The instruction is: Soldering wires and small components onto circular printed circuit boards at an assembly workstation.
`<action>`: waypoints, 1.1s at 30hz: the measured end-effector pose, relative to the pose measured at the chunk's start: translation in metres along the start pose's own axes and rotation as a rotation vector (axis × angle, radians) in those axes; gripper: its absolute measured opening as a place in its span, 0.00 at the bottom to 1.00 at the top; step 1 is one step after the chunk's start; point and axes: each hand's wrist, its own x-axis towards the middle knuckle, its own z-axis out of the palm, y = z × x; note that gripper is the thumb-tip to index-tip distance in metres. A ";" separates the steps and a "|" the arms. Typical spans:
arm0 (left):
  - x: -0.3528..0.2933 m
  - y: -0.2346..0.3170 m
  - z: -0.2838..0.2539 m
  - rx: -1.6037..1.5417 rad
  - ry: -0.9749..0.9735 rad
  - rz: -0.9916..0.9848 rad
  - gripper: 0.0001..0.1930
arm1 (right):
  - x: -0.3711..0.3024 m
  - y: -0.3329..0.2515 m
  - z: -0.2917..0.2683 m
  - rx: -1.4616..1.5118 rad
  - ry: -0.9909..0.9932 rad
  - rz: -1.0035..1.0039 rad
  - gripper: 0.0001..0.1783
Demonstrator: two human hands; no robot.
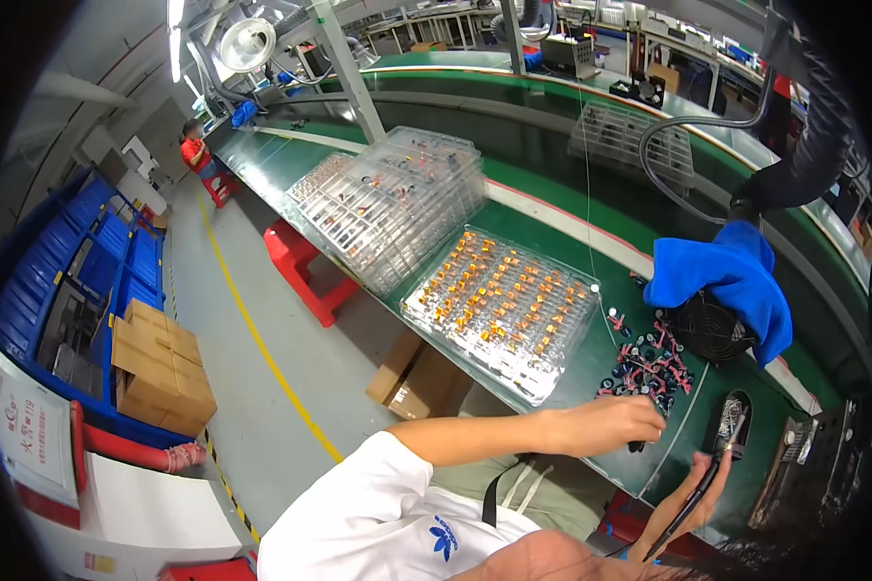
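Observation:
My left hand (610, 426) is closed, fingertips pinched together at the near edge of a pile of small dark parts with pink and red wires (654, 363). A bit of something dark shows under those fingers, too small to name. In my right hand (693, 494) is a slim black soldering iron (693, 499), held like a pen. Its front end reaches up to a dark oval tip-cleaner holder (730, 426) with a greyish filling. To the left of the pile lies a clear plastic tray (523, 373) with rows of small orange-copper parts.
Stacked clear trays (407, 194) stand beyond the filled one. A fan (712, 327) under a blue cloth (722, 281) and a black extraction hose (794, 184) stand at the right. A red stool (305, 271) and cardboard boxes (160, 368) are on the left. Far off sits another person (196, 153).

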 end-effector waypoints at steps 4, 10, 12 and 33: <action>-0.007 0.005 0.002 0.098 0.049 0.060 0.12 | 0.002 -0.002 0.006 -0.129 -0.094 -0.072 0.23; -0.038 0.032 -0.091 0.074 0.378 -0.083 0.13 | 0.004 0.007 0.005 -0.080 -0.056 -0.110 0.23; -0.067 0.033 -0.156 0.163 0.570 -0.358 0.12 | 0.001 0.007 0.000 -0.048 -0.066 -0.033 0.23; -0.283 -0.067 -0.440 1.153 0.740 -0.973 0.11 | -0.010 0.000 -0.006 -0.039 -0.012 0.097 0.23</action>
